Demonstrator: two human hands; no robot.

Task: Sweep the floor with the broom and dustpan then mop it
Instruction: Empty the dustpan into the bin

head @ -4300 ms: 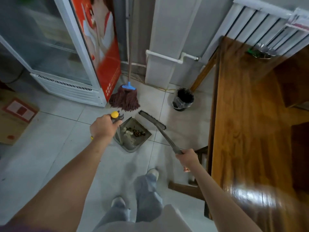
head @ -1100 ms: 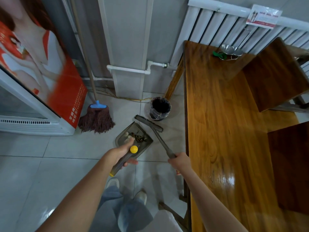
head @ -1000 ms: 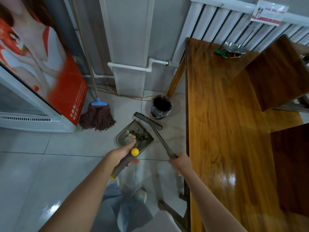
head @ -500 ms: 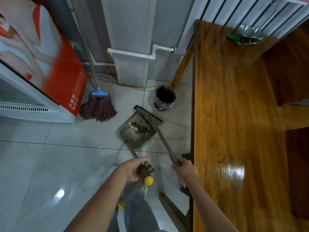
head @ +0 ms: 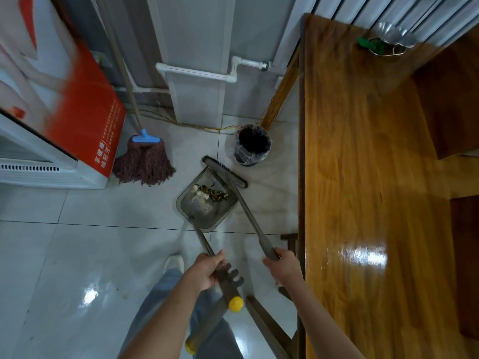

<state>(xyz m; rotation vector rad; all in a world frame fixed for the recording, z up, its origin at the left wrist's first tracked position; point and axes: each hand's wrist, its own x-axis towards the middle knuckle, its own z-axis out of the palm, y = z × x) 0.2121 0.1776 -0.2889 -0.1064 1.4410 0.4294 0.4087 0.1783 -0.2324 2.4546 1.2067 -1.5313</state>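
A grey dustpan (head: 207,208) lies on the tiled floor with scraps of rubbish inside. Its long handle runs back to my left hand (head: 207,270), which grips it near the comb-shaped piece and yellow knob. My right hand (head: 283,265) grips the handle of the broom (head: 241,200), whose brush head rests at the dustpan's far lip. A dark red mop (head: 143,161) with a blue collar leans against the wall by the fridge.
A small black-lined bin (head: 251,146) stands just beyond the broom head. A long wooden table (head: 368,203) fills the right side, its leg near the bin. A fridge (head: 51,125) with a red poster is on the left. White pipes and yellow cable run along the wall.
The dustpan has tipped from tilted in the air down to the floor near the bin. My left hand has slid back along its handle. The view has shifted right and downward.
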